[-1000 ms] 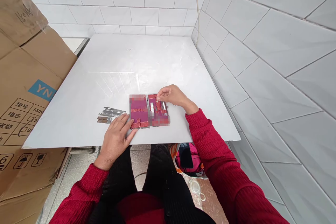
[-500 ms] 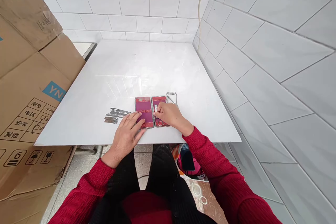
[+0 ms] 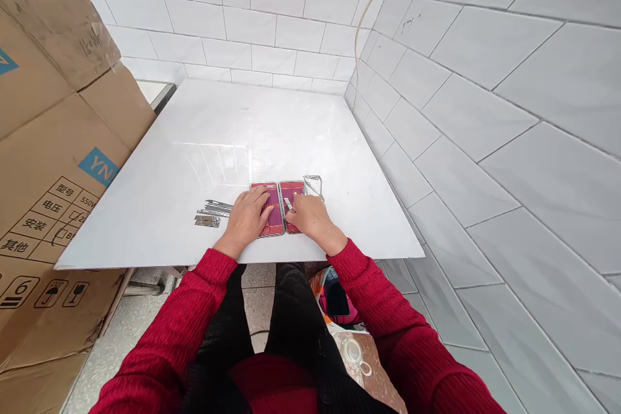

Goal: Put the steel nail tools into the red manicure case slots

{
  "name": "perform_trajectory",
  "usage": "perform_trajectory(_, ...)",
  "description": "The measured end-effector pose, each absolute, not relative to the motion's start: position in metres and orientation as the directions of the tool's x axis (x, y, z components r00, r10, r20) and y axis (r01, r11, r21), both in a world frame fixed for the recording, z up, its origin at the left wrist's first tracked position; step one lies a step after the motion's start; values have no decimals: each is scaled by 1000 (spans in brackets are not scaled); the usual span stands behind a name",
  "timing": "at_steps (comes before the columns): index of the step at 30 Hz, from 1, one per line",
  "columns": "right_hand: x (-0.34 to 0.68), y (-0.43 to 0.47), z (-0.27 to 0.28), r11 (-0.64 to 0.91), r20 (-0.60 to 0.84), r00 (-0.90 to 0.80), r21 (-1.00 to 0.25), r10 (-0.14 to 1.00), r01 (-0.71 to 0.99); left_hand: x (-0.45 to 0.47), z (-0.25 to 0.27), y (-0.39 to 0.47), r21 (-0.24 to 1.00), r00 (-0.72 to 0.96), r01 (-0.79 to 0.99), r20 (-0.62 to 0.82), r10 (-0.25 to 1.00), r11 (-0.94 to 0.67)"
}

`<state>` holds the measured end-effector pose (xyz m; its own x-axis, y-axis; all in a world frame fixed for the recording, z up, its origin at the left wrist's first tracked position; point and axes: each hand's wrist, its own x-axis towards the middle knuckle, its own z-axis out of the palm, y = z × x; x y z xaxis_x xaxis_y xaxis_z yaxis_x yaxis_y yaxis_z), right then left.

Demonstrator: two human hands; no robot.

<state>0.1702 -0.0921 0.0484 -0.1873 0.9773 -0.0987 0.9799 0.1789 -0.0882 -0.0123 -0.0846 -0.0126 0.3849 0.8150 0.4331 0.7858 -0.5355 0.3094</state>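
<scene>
Purple case: open, beneath both hands | left hand: flat, spread wide | right hand: curled, grip cannot be told | metal tools: left of left hand

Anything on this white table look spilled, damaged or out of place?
Nothing looks spilled or damaged. The thin silver metal tools look untidy, lying loose left of the open red-and-purple case rather than inside.

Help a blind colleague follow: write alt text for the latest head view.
A left hand and a right hand are at an open red and purple case on a white table. Small metal tools lie left of it; a cardboard box stands farther left.
</scene>
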Motion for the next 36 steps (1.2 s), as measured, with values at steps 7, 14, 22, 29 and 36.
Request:
perform_trajectory(7,217,-109,47,10,-248,-177,-554,952,832,-14,-5,-83,292,381,783,473,794,-549)
perform_trajectory(14,266,-97,41,-95,-64,73,-515,995,852,-15,4,-58,280,324,831,459,827,-481)
perform_trajectory(22,262,-85,21,-53,11,59,-273,998,961,-7,2,-50,284,237,882,424,874,-377)
perform_trajectory(29,263,-84,19,-96,40,111,-275,993,957,-8,2,-40,286,225,889,405,886,-357)
perform_trajectory(36,259,-67,20,-199,79,217,-194,973,961,-8,1,-39,275,233,891,403,885,-361)
